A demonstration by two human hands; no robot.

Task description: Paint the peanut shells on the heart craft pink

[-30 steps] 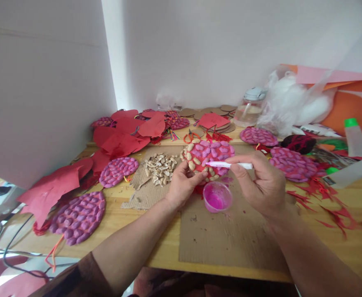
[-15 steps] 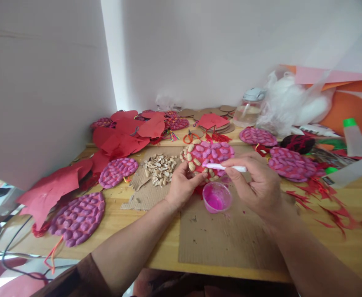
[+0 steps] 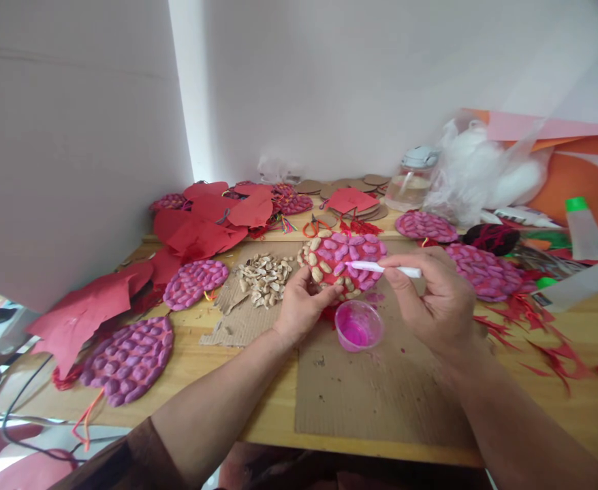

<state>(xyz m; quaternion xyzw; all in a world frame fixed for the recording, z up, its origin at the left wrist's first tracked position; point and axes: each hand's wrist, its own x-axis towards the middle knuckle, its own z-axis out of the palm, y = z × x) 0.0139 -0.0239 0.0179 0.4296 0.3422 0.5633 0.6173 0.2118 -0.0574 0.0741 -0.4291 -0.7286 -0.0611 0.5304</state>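
Note:
My left hand (image 3: pixel 306 298) grips the lower left edge of a red disc (image 3: pixel 338 265) covered with peanut shells. Its upper and right shells are painted pink-purple; those on the left and along the bottom are bare tan. Between the fingers of my right hand (image 3: pixel 432 296) is a white paintbrush (image 3: pixel 388 267), its pink tip at the shells near the disc's middle. Just below the disc, a clear plastic cup (image 3: pixel 359 327) of magenta paint stands on a sheet of cardboard (image 3: pixel 360 401).
Loose peanut shells (image 3: pixel 265 278) lie on cardboard left of my hands. Finished-looking purple shell pieces (image 3: pixel 128 361) and red paper shapes (image 3: pixel 201 235) spread along the left. Orange-handled pliers (image 3: pixel 315 224), a lidded jar (image 3: pixel 408 178) and a plastic bag (image 3: pixel 483 173) are at the back.
My right hand has moved the brush to the right and slightly up across the disc, from the bare shells to the painted ones. My left hand and the cup stay in place.

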